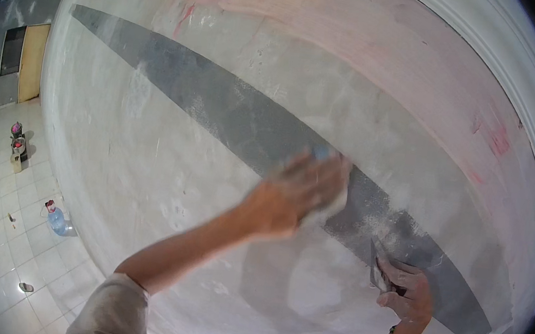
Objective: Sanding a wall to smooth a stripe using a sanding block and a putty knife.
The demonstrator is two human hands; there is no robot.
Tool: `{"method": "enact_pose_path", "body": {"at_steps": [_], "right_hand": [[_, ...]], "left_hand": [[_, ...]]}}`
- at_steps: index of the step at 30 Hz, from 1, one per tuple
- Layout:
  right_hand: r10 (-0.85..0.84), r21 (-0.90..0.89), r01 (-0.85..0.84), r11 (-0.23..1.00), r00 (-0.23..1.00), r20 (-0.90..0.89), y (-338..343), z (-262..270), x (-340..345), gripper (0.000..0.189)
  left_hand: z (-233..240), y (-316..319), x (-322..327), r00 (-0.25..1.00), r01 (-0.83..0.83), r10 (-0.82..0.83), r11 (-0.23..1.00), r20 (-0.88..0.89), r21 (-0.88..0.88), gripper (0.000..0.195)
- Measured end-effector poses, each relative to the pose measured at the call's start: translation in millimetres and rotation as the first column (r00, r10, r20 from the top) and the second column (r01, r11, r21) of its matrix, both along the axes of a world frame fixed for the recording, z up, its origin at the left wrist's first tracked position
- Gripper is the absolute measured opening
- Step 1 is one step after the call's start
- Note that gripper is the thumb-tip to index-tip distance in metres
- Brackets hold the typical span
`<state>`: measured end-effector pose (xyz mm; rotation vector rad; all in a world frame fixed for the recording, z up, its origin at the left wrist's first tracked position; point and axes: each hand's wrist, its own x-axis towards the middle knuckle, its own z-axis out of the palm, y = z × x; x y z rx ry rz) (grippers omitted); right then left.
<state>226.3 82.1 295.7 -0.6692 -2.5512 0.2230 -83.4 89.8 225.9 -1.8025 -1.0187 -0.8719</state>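
A broad wall (183, 167) with patchy grey and white plaster fills the view. A dark grey band (234, 109) runs across it from upper left to lower right. My left hand (299, 190), blurred, lies over the band with its fingers around a pale, flat pad (337, 202); a small bluish patch shows by its fingertips, and what the pad is cannot be told. Lower right, my right hand (404, 289) grips a putty knife (376, 266), its thin blade edge-on near the band. White smears mark the band between the two hands. Whitish dust coats the right fingers.
White ceiling moulding (513, 51) borders the wall at upper right. On the tiled floor (35, 249) at left stand a large blue plastic bottle (57, 221), buckets (18, 144) and scattered small items. A slipper (26, 287) lies lower down. Beyond is a yellowish door (32, 63).
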Motion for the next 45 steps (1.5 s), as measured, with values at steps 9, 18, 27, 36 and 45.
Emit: {"method": "enact_pose_path", "body": {"at_steps": [9,18,27,36,45], "right_hand": [[-0.030,-0.043,0.027,0.999,0.997,-0.065,-12,-3,0,0.087],[0.011,0.050,-0.007,0.999,0.997,-0.081,-11,-6,0,0.076],[-0.131,0.065,0.135,0.989,0.990,-0.057,-26,-4,13,0.074],[-0.185,0.007,0.186,0.982,0.977,-0.103,-39,-14,22,0.076],[-0.117,-0.100,0.090,0.991,0.946,-0.303,-41,-52,18,0.077]], "left_hand": [[-23,-5,48,0.997,0.068,-0.066,0.997,0.049,-0.036,0.062],[-15,5,62,0.947,0.161,-0.164,0.986,0.275,0.032,0.060],[50,11,55,0.902,0.147,-0.201,0.975,0.383,0.164,0.055],[50,-2,50,0.969,0.230,-0.233,0.972,0.081,0.039,0.053],[-113,-20,106,0.981,0.193,-0.187,0.959,0.052,-0.207,0.053]]}}
